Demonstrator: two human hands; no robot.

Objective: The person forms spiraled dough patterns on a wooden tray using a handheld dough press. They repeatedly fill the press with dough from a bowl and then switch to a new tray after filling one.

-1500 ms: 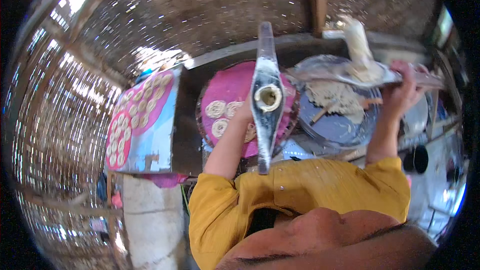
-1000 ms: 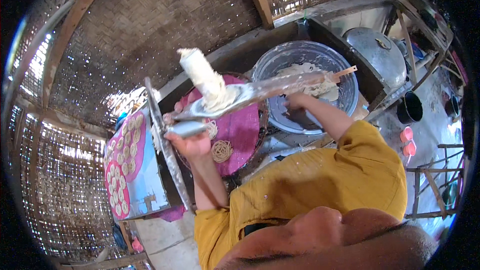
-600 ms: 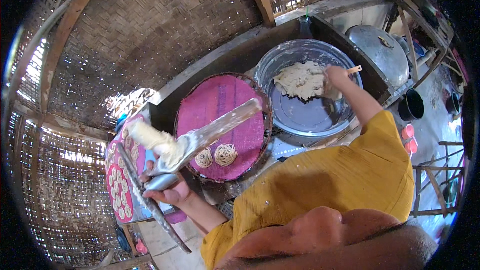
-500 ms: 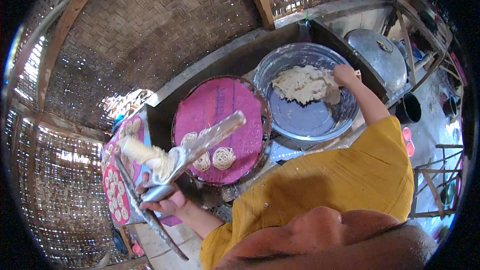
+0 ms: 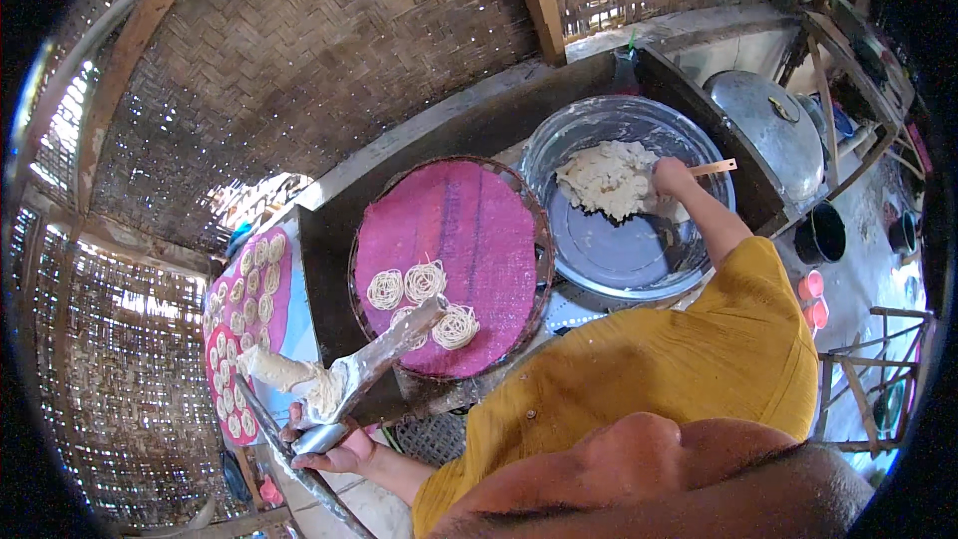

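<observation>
My left hand (image 5: 349,454) is closed round the metal cylinder of a hand-held dough press (image 5: 324,437). Pale dough (image 5: 284,372) coats the press's plunger and the wooden bar beside it; a second long bar (image 5: 329,499) slants down past my fingers. Over a large metal basin (image 5: 569,274), my right hand (image 5: 673,180) grips a tool with a light wooden handle (image 5: 715,168). The tool's working end is hidden behind my hand, at the edge of a lumpy mass of dough (image 5: 609,178) in the basin.
A round tray with pink cloth (image 5: 449,230) holds a few coiled noodle nests (image 5: 456,326) between my hands. More nests lie on pink sheets (image 5: 284,314) at the left. A domed metal lid (image 5: 768,125), black buckets (image 5: 820,233) and a wooden rack (image 5: 868,369) are at the right.
My left hand and the press have dropped lower, uncovering more noodle nests. In my right hand, the tool has turned so its wooden handle now points out to the right.
</observation>
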